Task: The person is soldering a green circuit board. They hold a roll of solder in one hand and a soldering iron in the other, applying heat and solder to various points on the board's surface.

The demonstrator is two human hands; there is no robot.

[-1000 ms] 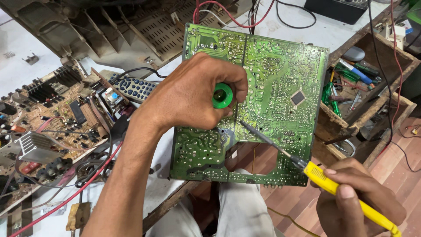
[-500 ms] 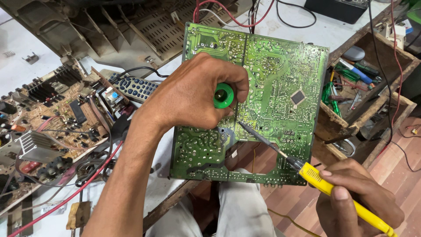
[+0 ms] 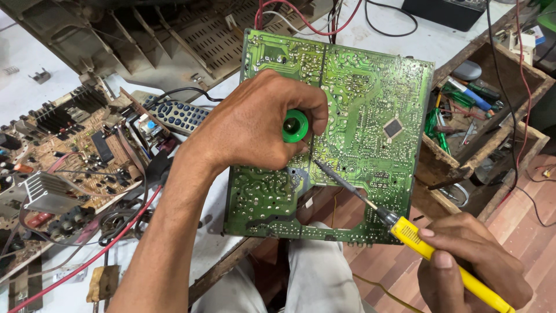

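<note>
Head view, looking down at my two hands over a cluttered white bench (image 3: 405, 40). A large green circuit board (image 3: 370, 87) lies solder side up at the bench's near edge, partly overhanging my knees.

My left hand (image 3: 255, 124) rests on the board's middle, its grip closed around a tool with a round green end (image 3: 295, 126); that green end shows between my thumb and fingers, pointing up toward the camera. The rest of the tool is hidden inside my fist.

My right hand (image 3: 472, 261), low at the right, is closed like a pen hold around the yellow handle of a soldering iron (image 3: 417, 240). Its thin dark metal shaft slants up and left, and the tip meets the board just below the green tool, close beside my left fingers.

To the left of the board lies a grey remote control (image 3: 179, 116) with blue buttons, and further left a brown circuit board (image 3: 69, 150) crowded with parts, heat sinks and red wires. Behind it sits a dark plastic housing (image 3: 174, 40) with slotted vents. On the right stands a wooden tray (image 3: 521, 75) holding screwdrivers with green and blue handles and other small tools.
</note>
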